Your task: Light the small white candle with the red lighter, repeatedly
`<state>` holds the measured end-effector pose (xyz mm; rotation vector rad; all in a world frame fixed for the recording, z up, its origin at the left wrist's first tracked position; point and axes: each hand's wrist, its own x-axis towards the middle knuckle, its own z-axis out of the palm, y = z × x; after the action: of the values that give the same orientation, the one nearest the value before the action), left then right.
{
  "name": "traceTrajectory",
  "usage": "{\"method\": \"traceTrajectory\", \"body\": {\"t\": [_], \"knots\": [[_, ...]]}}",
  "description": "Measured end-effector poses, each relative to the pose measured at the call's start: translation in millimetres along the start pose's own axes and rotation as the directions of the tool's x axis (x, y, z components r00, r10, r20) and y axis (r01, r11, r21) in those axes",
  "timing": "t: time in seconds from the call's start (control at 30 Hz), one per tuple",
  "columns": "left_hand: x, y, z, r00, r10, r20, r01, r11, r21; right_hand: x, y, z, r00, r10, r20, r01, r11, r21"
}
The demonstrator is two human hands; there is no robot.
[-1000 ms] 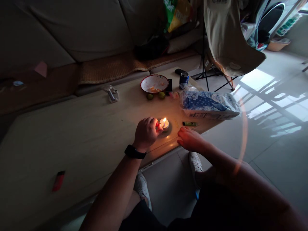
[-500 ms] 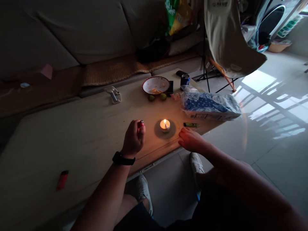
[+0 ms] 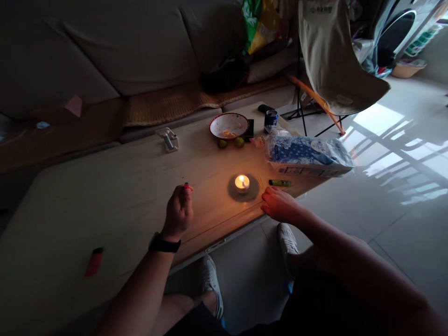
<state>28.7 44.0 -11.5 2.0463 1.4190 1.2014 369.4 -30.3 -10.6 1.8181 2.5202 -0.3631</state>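
Note:
A tealight candle (image 3: 242, 184) burns with a small flame on the pale table. To its left, my left hand (image 3: 179, 212), with a dark watch at the wrist, is closed around a red lighter (image 3: 187, 186); its metal top pokes out above the thumb, and no flame shows on it. On the candle's right, my right hand (image 3: 278, 204) rests at the table's front edge, fingers loosely bent and apart, with nothing visible in them. Just beyond its fingertips lie thin sticks, perhaps matches (image 3: 260, 182), and a green lighter (image 3: 279, 183). Another red lighter (image 3: 94, 262) lies far left.
Toward the back stand a red-rimmed bowl (image 3: 214, 130) with scraps, two green fruits (image 3: 239, 142) and a blue can (image 3: 270, 119). A blue-and-white tissue pack (image 3: 308, 154) overhangs the table's right end. A razor-like object (image 3: 169, 140) lies back left. A sofa (image 3: 147, 51) runs behind.
My left hand has moved left and slightly down, away from the candle, with the red lighter in it. My right hand has stayed at the table edge. The candle still burns.

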Motion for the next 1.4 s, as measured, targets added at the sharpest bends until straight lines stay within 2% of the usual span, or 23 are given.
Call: {"method": "traceTrajectory", "body": {"t": [0.33, 0.57, 1.23, 1.4], "knots": [[1, 13, 0.8, 0.998, 0.051, 0.039, -0.053, 0.997, 0.05, 0, 0, 2, 1.0, 0.003, -0.013, -0.003, 1.0, -0.005], [1, 9, 2.9, 0.996, 0.052, 0.075, -0.058, 0.995, 0.081, 0, 0, 1, 1.0, 0.002, -0.008, -0.002, 1.0, -0.003], [-2, 3, 4.3, 0.993, 0.065, 0.094, -0.075, 0.991, 0.114, 0, -2, 1, 1.0, 0.01, 0.003, -0.01, 1.0, 0.014], [-2, 7, 4.6, 0.988, 0.075, 0.133, -0.092, 0.988, 0.126, 0, -2, 0, 1.0, 0.013, 0.012, -0.013, 1.0, 0.017]]}}
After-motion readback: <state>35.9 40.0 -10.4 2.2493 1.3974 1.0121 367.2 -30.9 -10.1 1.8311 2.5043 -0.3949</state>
